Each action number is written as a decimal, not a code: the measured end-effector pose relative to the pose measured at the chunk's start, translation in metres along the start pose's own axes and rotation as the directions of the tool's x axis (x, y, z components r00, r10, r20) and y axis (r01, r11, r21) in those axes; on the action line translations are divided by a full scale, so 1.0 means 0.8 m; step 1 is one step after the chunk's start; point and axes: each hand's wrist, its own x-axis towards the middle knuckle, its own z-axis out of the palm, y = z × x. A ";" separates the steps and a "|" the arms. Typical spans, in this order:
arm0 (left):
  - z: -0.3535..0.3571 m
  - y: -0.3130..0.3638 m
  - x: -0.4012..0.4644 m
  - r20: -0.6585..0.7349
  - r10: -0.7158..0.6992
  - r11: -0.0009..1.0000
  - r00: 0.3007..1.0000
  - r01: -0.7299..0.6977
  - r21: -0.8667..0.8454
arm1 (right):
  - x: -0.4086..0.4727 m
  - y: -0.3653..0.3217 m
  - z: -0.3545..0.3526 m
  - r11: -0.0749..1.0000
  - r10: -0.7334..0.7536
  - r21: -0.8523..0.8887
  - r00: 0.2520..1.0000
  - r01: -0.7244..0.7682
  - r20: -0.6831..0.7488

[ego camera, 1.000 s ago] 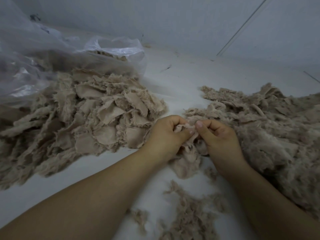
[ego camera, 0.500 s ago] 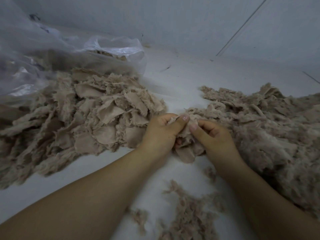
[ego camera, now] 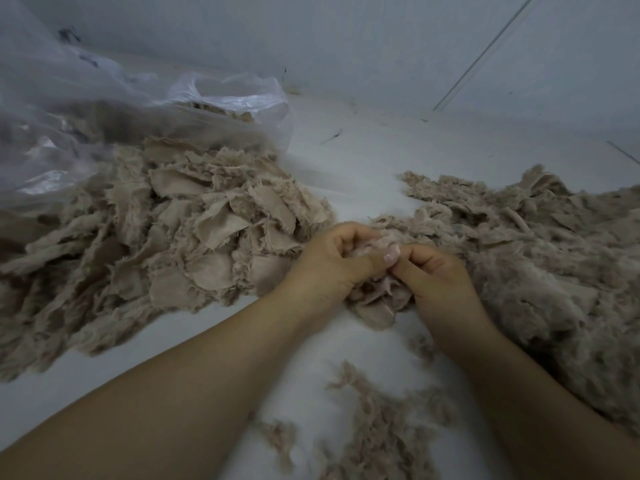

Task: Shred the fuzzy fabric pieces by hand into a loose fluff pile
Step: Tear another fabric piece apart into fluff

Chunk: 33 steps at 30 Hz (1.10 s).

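A pale surface [ego camera: 363, 161] is seen running to a wall behind. At far left a clear plastic bag [ego camera: 114, 109] is slumped open, with beige scraps visible through its film. Spilling from the bag's mouth, a large heap of fabric pieces [ego camera: 166, 244] is spread over the left half of the surface; flat woven backs and fuzzy edges are shown mixed together. Across the right side a fluff pile [ego camera: 540, 265] of the same beige is banked up, looser and finer in texture, with a few strips lying on top. Nearer the camera, small scattered tufts [ego camera: 377, 420] are strewn between the forearms.

Between the two heaps, one fabric piece [ego camera: 375, 299] is held up just off the surface, its lower edge hanging below the hands and touching the near edge of the fluff pile. The left hand [ego camera: 329, 261] is curled about its upper part, thumb laid across toward the right, fingers folded over the fuzzy top. The right hand [ego camera: 436, 271] is likewise curled, its thumb and fingers closed on the same piece. The two thumbs are pressed nearly tip to tip. Both hands are pinching; neither is spread.
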 end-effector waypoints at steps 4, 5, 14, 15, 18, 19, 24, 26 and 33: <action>0.001 -0.001 -0.002 -0.066 -0.011 1.000 0.998 0.011 -0.001 | 0.000 0.002 -0.002 0.994 -0.047 -0.096 0.997 0.052 0.054; 0.001 -0.001 -0.002 -0.100 -0.024 0.999 0.995 0.022 -0.026 | 0.001 0.003 -0.002 0.992 -0.057 -0.107 0.996 0.064 0.064; -0.003 0.003 0.006 -0.199 -0.101 0.989 0.975 0.077 -0.126 | -0.001 -0.002 0.000 0.998 0.036 0.055 0.999 -0.036 -0.003; -0.004 0.005 0.005 -0.139 -0.112 0.988 0.984 0.095 -0.122 | -0.002 -0.003 0.001 0.997 0.042 0.068 0.999 -0.041 -0.013; -0.006 0.010 -0.001 0.065 -0.160 0.987 0.985 0.160 0.005 | -0.002 -0.006 0.002 0.996 0.037 0.080 0.998 -0.033 -0.056; -0.007 0.010 -0.001 0.098 -0.160 0.987 0.982 0.158 0.023 | -0.002 -0.007 0.001 0.994 0.045 0.107 0.996 -0.037 -0.071; -0.011 0.012 -0.002 0.068 -0.185 0.970 0.980 0.193 -0.148 | 0.000 -0.004 0.000 0.988 0.075 0.146 0.986 -0.054 -0.146; -0.013 0.012 -0.002 0.086 -0.188 0.962 0.978 0.201 -0.183 | -0.001 -0.004 0.001 0.986 0.086 0.158 0.984 -0.061 -0.159; -0.024 0.015 -0.002 0.290 -0.211 0.964 0.933 0.248 -0.096 | -0.001 -0.003 -0.003 0.991 0.076 0.118 0.987 -0.059 -0.144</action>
